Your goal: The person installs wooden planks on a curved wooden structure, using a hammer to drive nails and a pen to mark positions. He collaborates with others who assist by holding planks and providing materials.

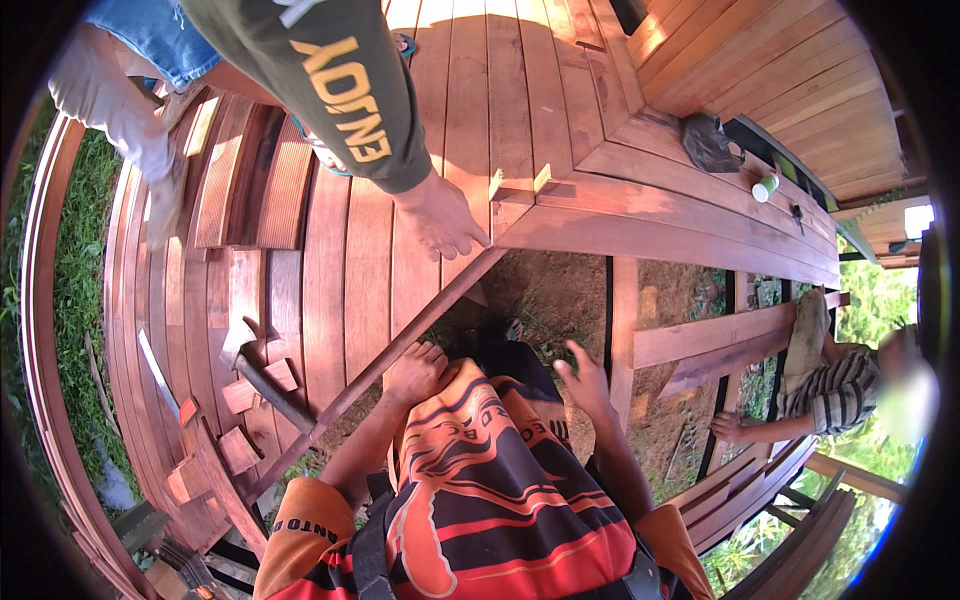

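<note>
while the person's left hand (415,372) is resting against the long reddish-brown wooden edge board (400,345) running diagonally under the slatted wooden deck (340,280), its fingers are curling loosely at the board's side, gripping nothing fully. the right hand (585,378) is hanging apart from the wood with fingers half spread — holding nothing. the board is looking stiff, heavy and rough-sawn, unlikely to slip, and it is probably best gripped along its lower edge near the middle. a co-worker's hand (440,218) in an olive sleeve is pressing flat on the deck just above the corner joint. a steel hammer (262,378) is lying on the slats to the left — well clear of both hands.
</note>
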### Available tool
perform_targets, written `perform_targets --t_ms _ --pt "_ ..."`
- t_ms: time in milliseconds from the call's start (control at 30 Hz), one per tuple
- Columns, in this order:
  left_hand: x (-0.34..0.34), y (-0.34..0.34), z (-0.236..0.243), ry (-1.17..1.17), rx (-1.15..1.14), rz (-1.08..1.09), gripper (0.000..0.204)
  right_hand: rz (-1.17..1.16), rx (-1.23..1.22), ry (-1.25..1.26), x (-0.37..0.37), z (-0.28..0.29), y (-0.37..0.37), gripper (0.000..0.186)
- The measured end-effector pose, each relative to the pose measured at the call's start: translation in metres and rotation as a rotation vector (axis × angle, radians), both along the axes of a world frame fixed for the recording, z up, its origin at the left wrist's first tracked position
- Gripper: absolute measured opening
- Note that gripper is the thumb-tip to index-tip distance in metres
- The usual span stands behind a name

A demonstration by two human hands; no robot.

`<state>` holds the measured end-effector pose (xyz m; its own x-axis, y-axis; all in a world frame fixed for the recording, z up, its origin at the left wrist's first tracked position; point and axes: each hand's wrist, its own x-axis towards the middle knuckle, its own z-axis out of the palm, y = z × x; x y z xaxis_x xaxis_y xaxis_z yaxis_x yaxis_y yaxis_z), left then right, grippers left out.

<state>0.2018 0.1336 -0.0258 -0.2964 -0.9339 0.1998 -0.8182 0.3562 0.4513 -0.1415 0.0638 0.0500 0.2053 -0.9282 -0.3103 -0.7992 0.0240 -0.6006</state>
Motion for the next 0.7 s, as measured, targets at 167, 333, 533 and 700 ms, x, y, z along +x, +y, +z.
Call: perform_targets --t_ms 167,333,533,700 --pt "-0.001 -0.003 0.001 -0.017 0.005 -0.015 0.032 -0.157 -0.438 0.255 -0.081 -0.031 0.057 0.066" --pt "0.002 0.000 -0.001 -0.072 0.065 -0.012 0.033 -0.301 -0.297 0.571 -0.099 -0.059 0.112 0.084" --pt "-0.004 -0.004 0.004 -0.078 0.067 0.023 0.033 -0.482 -0.089 0.656 -0.095 -0.067 0.113 0.088" --pt "-0.004 -0.003 0.004 -0.072 0.065 0.021 0.032 -0.451 -0.099 0.688 -0.099 -0.071 0.116 0.088"
